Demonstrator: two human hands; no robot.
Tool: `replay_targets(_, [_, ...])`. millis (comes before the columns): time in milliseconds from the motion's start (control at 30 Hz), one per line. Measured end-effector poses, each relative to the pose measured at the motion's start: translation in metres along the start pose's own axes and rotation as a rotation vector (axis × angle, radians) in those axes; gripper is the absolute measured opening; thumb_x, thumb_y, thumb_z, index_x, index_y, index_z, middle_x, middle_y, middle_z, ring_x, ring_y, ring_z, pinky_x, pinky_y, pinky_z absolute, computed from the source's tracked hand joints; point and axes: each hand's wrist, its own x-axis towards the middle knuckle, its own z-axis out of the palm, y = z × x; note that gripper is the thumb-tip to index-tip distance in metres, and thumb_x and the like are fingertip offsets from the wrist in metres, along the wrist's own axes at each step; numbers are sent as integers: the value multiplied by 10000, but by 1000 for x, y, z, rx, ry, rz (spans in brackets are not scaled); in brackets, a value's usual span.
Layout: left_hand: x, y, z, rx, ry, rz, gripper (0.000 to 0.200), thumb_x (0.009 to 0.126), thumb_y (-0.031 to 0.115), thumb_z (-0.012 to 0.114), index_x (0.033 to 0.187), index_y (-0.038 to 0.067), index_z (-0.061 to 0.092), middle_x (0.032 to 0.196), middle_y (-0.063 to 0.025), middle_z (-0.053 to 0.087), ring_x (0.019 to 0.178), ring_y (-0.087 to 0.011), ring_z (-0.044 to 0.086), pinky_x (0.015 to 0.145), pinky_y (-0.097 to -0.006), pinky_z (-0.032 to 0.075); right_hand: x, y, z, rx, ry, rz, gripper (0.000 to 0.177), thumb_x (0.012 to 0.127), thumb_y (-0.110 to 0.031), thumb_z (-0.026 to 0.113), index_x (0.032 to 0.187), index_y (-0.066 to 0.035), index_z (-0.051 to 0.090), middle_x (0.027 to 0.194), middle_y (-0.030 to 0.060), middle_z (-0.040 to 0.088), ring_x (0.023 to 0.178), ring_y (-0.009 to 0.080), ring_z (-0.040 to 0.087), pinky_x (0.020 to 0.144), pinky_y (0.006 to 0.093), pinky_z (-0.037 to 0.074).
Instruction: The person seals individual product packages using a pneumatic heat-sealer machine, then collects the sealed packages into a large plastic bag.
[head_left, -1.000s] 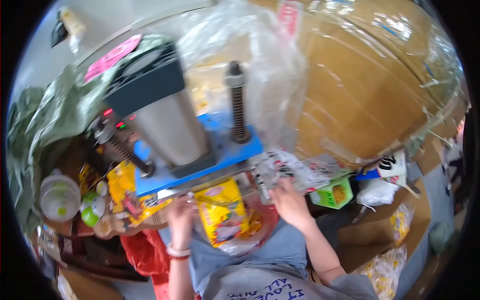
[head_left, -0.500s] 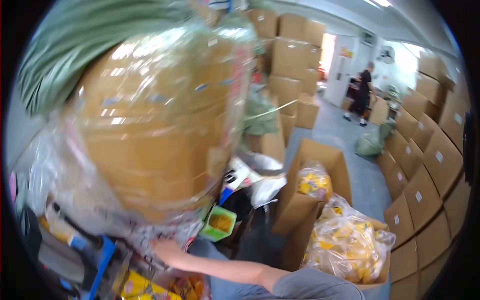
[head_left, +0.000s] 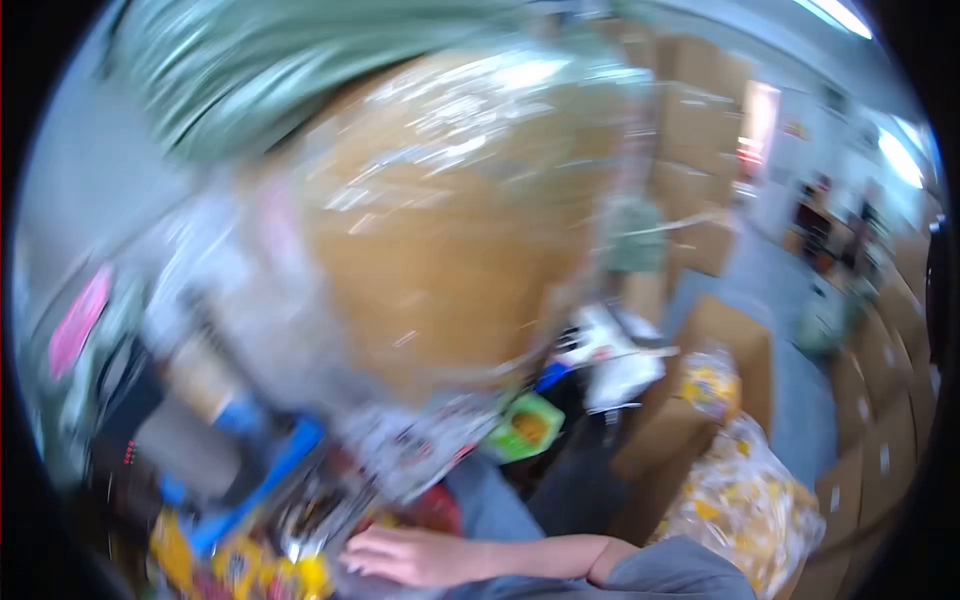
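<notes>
My right hand [head_left: 408, 556] is low in the view, palm down, its fingers stretched out to the left and slightly apart. Under and beside the fingertips is a blurred shiny grey and clear surface that I cannot make out. Yellow printed packets [head_left: 235, 568] lie just left of the hand. A blue-armed grey machine [head_left: 190, 440] stands beyond them. Above the hand is a white printed plastic sheet [head_left: 415, 440], with something red beneath its lower edge. My left hand is out of view.
A large plastic-wrapped carton [head_left: 450, 250] fills the middle, with a green sack [head_left: 330, 60] over it. A green container [head_left: 525, 427] holds small orange pieces. Right of my leg stand an open carton [head_left: 725, 330] and a clear bag of yellow packets [head_left: 745, 505]. Cartons line the right.
My view has swung left, so the scene sits further right. My right hand has moved off the printed plastic sheet, down and nearer to me, by the yellow packets.
</notes>
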Motion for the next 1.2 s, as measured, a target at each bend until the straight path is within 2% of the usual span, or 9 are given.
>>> replay_targets(67, [9,78,-10,212,-80,401,444,958,212,619,1332,-14,541,1312,-184,600,1306,-347,500,1103,-468,362,-9,1,19,-50,-180,-103,390,867,-67,622,1234,58,572,1212,143,564,1065,273,589,908,360,506])
replay_targets(100, [10,88,-8,102,-67,266,328,686,-45,677,1009,7,702,1036,-166,714,1032,-341,678,934,-405,520,-2,-9,13,30,-186,-91,395,857,-69,625,1233,47,586,1206,132,578,1045,262,600,883,345,521])
replay_targets(167, [17,118,-13,63,-39,248,196,665,-56,684,851,-2,708,878,-133,736,878,-295,725,818,-360,561,9,-18,-10,80,-222,-107,396,842,-73,630,1222,33,608,1193,117,602,1014,240,618,841,322,543])
replay_targets(500, [23,122,-15,146,-194,293,262,651,-39,707,896,47,737,943,-83,744,918,-245,721,782,-321,574,19,-22,-28,168,-275,-60,407,758,-86,779,1145,-9,679,1123,78,675,936,212,673,783,318,568])
replay_targets(700, [19,89,36,-199,-396,-6,141,796,56,718,932,27,737,823,-88,731,677,-152,703,618,-281,548,23,5,-5,26,-212,248,598,716,-261,835,1222,-22,622,1226,78,628,1079,272,541,938,367,433])
replay_targets(767, [21,72,66,-657,-290,-685,259,904,251,727,846,-1,722,726,-7,699,653,-9,558,565,-205,459,25,13,-12,-46,-111,315,623,722,-286,827,1235,-13,602,1194,125,628,1090,313,550,951,405,435])
replay_targets(867, [55,71,74,-977,-225,-860,229,936,190,679,948,-38,698,844,-52,722,700,-63,644,603,-225,513,25,17,-45,-46,139,363,426,807,-101,743,1202,-21,603,1147,133,642,1028,318,584,911,420,441])
replay_targets(1100, [73,53,91,-1160,-184,-911,203,920,115,668,1037,-51,662,973,-95,714,844,-155,695,745,-275,558,-23,104,0,-503,-122,585,270,974,-208,540,1138,-4,604,1181,184,597,1119,380,548,950,450,414])
replay_targets(1200, [91,51,61,-630,-340,-745,278,908,184,705,1051,-46,643,951,-47,703,854,-142,668,725,-262,525,-29,88,-13,-325,-213,671,215,960,-183,558,1111,-35,600,1059,171,590,973,365,577,858,436,452])
